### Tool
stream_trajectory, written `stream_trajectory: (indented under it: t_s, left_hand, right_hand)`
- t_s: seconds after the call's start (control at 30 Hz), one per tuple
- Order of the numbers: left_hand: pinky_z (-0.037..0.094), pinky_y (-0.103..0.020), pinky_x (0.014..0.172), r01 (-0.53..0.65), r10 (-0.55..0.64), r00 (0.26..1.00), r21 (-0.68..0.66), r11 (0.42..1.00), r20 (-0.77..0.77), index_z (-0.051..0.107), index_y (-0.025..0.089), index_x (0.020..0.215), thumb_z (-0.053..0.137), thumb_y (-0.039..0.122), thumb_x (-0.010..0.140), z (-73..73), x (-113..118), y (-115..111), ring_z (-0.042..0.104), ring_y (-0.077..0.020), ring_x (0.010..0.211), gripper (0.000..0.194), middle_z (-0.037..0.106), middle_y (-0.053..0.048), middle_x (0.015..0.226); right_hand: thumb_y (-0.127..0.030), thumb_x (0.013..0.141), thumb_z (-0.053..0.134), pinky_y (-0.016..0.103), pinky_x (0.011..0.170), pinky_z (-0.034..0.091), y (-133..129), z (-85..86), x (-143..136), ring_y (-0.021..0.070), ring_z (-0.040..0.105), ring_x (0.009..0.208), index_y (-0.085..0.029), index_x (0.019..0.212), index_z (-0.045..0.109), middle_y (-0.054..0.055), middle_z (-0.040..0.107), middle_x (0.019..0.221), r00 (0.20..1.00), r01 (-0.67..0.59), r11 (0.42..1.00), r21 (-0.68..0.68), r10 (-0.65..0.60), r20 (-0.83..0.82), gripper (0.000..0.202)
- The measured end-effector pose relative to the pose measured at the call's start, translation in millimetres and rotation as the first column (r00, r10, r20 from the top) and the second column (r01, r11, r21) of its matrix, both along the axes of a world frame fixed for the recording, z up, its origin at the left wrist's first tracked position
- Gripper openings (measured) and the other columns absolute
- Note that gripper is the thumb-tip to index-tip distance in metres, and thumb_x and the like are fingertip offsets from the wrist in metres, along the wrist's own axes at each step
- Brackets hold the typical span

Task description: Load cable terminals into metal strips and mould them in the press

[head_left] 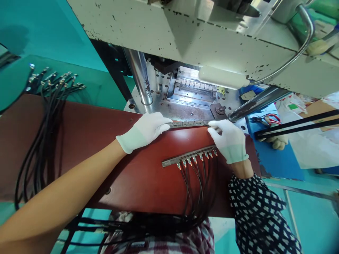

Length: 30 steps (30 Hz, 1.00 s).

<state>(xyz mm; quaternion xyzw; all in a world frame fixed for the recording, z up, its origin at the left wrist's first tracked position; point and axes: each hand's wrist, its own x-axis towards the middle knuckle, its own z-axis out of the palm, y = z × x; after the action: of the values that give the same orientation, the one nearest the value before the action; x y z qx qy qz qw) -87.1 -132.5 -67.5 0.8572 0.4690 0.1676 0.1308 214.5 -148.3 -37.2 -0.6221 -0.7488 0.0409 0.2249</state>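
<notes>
Both of my hands wear white gloves. My left hand (148,130) pinches the left end of a slotted metal bar (189,124), and my right hand (228,139) grips its right end. The bar lies level between them, along the front edge of the press base. Just below it on the reddish-brown board rests a second metal bar (172,161), tilted up to the right. Several black cables (198,180) with metal connector ends sit in a row along that bar. Their cords run down over the board's front edge toward my lap.
The press bed holds a metal die (194,88) between two steel posts (140,77). A white tube lamp (224,77) hangs above it. More black cables (49,102) lie bundled at left. Red-handled pliers (271,119) and a glove (278,142) lie on the blue surface at right.
</notes>
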Motion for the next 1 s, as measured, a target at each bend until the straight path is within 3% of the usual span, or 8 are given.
stream_trajectory:
  t_s: [0.1,0.33,0.47,0.63,0.7,0.77,0.87,1.0]
  left_hand:
    - [0.048,-0.036,0.086,-0.002,0.002,1.0,0.014,1.0,-0.001,0.071,0.019,0.116,0.037,0.042,0.104,-1.3,0.1,-0.6,0.063,-0.0238,0.094,0.043,0.068,-0.009,0.099]
    - [0.05,-0.04,0.087,-0.052,0.056,0.996,0.069,0.996,-0.063,0.07,0.016,0.114,0.039,0.041,0.102,-3.2,-2.5,3.1,0.062,-0.0258,0.095,0.042,0.067,-0.011,0.099]
    - [0.05,-0.041,0.093,-0.093,0.093,0.996,0.025,0.995,0.017,0.069,0.014,0.114,0.039,0.039,0.102,-2.1,-9.0,5.0,0.063,-0.0269,0.101,0.04,0.068,-0.012,0.108]
    - [0.049,-0.043,0.098,-0.116,0.116,0.993,-0.001,0.993,0.02,0.068,0.013,0.116,0.039,0.038,0.101,-0.6,-11.0,5.5,0.063,-0.0288,0.105,0.041,0.069,-0.013,0.11]
    - [0.049,-0.044,0.096,-0.11,0.11,0.994,-0.001,0.994,0.004,0.068,0.012,0.116,0.04,0.037,0.101,0.2,-10.0,6.0,0.063,-0.029,0.104,0.041,0.069,-0.014,0.109]
    - [0.05,-0.043,0.094,-0.096,0.096,0.995,0.012,0.995,-0.018,0.068,0.012,0.115,0.042,0.035,0.1,0.5,-8.9,6.4,0.063,-0.0288,0.101,0.038,0.069,-0.013,0.107]
    - [0.049,-0.043,0.092,-0.062,0.064,0.996,0.042,0.997,-0.056,0.068,0.013,0.114,0.045,0.033,0.099,-0.7,-7.8,6.6,0.061,-0.0279,0.099,0.034,0.068,-0.013,0.104]
    - [0.049,-0.04,0.089,-0.002,0.006,0.997,0.066,0.998,-0.071,0.068,0.015,0.116,0.048,0.033,0.099,-2.2,-8.5,7.6,0.06,-0.0256,0.098,0.032,0.066,-0.012,0.105]
  right_hand:
    - [-0.029,0.089,0.059,0.035,0.079,0.047,1.4,-3.0,-3.0,0.0234,0.067,0.088,-0.023,0.104,0.075,0.004,0.074,0.095,0.999,-0.017,1.0,0.013,0.016,0.05,0.022]
    - [-0.03,0.089,0.058,0.034,0.081,0.048,1.1,8.4,20.4,0.0238,0.067,0.094,-0.023,0.108,0.076,0.005,0.075,0.106,0.989,0.15,0.989,-0.012,-0.15,-0.003,0.027]
    - [-0.026,0.092,0.051,0.034,0.083,0.047,2.3,5.1,17.1,0.0248,0.065,0.102,-0.023,0.11,0.076,0.006,0.073,0.108,0.999,0.031,0.995,-0.09,-0.027,0.045,0.03]
    - [-0.022,0.095,0.043,0.037,0.078,0.045,6.0,4.4,-3.1,0.0261,0.061,0.094,-0.018,0.11,0.075,0.013,0.068,0.1,0.959,-0.117,0.971,-0.21,0.166,0.231,0.036]
    - [-0.016,0.09,0.043,0.036,0.081,0.047,5.3,8.3,-3.2,0.024,0.062,0.094,-0.018,0.098,0.076,0.011,0.069,0.099,0.97,-0.223,0.95,-0.22,0.239,0.048,0.034]
    - [-0.012,0.083,0.044,0.034,0.087,0.049,2.2,14.4,2.8,0.0207,0.064,0.093,-0.019,0.084,0.073,0.007,0.071,0.095,0.948,-0.263,0.956,-0.131,0.231,-0.22,0.03]
    - [-0.015,0.079,0.048,0.035,0.089,0.051,-6.4,24.1,16.2,0.0204,0.065,0.092,-0.02,0.082,0.071,0.004,0.073,0.091,0.902,-0.071,0.997,-0.011,0.059,-0.427,0.024]
    - [-0.022,0.082,0.054,0.038,0.091,0.052,-22.2,26.5,30.2,0.0225,0.066,0.099,-0.022,0.091,0.075,0.004,0.074,0.097,0.83,0.053,0.994,-0.094,-0.096,-0.549,0.022]
